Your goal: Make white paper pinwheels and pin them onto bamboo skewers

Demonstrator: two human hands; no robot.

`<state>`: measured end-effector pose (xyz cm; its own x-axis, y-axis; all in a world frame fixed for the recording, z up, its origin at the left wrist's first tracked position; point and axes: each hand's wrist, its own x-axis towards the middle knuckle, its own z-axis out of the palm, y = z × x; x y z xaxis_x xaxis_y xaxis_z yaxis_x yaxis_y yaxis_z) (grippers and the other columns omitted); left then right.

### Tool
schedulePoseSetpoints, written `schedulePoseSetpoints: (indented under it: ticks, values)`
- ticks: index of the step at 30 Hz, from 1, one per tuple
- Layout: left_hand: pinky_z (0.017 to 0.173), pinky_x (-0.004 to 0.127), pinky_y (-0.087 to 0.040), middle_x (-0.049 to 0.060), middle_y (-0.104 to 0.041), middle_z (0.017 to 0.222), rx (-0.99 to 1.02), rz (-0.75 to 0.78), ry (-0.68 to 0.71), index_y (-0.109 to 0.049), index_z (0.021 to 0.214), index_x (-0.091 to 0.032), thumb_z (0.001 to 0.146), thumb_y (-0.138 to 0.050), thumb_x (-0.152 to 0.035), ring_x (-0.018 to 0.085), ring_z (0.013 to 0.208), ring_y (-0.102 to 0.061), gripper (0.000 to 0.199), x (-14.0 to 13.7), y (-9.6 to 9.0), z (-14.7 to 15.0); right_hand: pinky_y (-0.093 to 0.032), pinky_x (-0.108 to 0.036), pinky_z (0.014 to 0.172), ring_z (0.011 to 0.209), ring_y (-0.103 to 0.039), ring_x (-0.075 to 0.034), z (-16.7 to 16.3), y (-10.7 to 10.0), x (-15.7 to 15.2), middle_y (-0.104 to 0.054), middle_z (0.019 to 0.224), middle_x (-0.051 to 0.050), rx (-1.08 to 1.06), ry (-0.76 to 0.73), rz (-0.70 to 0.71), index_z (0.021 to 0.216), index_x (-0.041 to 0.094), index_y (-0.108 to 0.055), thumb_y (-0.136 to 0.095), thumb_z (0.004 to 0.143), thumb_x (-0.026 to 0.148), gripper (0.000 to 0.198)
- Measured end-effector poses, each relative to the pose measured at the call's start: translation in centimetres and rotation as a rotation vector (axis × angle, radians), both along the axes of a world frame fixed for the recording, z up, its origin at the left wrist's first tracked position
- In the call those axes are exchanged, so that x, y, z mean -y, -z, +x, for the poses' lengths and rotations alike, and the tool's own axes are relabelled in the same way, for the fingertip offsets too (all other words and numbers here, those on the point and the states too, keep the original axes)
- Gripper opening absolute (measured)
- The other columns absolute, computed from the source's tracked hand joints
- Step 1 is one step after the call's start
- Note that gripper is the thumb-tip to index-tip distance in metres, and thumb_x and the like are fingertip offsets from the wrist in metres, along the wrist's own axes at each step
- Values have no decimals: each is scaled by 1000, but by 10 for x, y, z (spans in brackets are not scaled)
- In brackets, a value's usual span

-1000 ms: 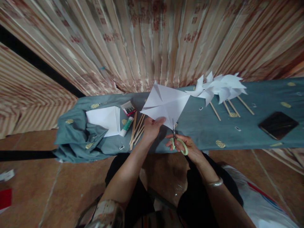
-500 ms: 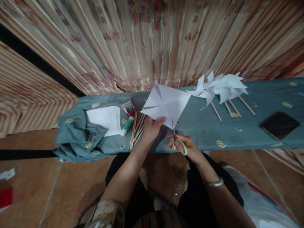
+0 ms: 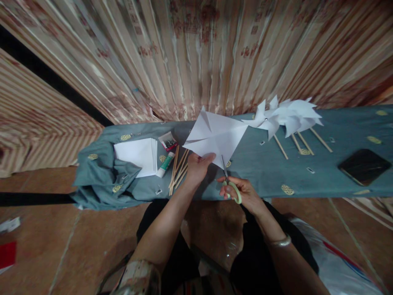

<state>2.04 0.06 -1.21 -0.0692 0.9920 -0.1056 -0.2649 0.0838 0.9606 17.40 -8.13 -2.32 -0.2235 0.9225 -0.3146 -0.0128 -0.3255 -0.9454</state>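
Observation:
A creased white paper square (image 3: 225, 132) with slits running in from its corners is held over the table. My left hand (image 3: 198, 167) pinches its near left edge, thumb on top. In my right hand (image 3: 242, 189) are light-green-handled scissors (image 3: 236, 192), fingers through the loops. Their blades lie at the paper's near corner, pointing in toward its middle. Left of my left hand lie several wooden sticks (image 3: 178, 170), a green and white glue stick (image 3: 165, 164) and a small box of metal pins (image 3: 168, 141).
A stack of white paper (image 3: 138, 155) rests at the left, partly under bunched cloth. Several white paper pinwheels (image 3: 291, 116) on sticks overlap at the back right. A dark phone-like slab (image 3: 364, 166) lies farther right on the blue-green tablecloth (image 3: 264, 176). Behind hangs a striped curtain (image 3: 196, 61).
The view has shifted slightly. The scissors remain at the paper's near corner, with their handles a little closer together. Both hands keep their hold.

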Motion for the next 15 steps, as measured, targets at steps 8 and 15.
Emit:
schedulePoseSetpoints:
  ticks: [8,15]
  values:
    - [80,33,-52,4,-75,81,47,-12,10,-71,78,-15,59,-80,-27,20,77,-68,25,0,-1,-1,-46,-23,48,52,-58,-11,-3,-3,0,-66,63,0,-9,17,-18,90,18,-73,-80,65,63,52]
    - [78,31,-51,3,-74,79,55,-5,-17,-71,81,-15,58,-80,-25,18,74,-67,27,-1,-1,-1,-47,-23,48,49,-56,-10,-5,-5,0,-65,59,0,-34,52,-54,85,18,-73,-84,60,61,51]
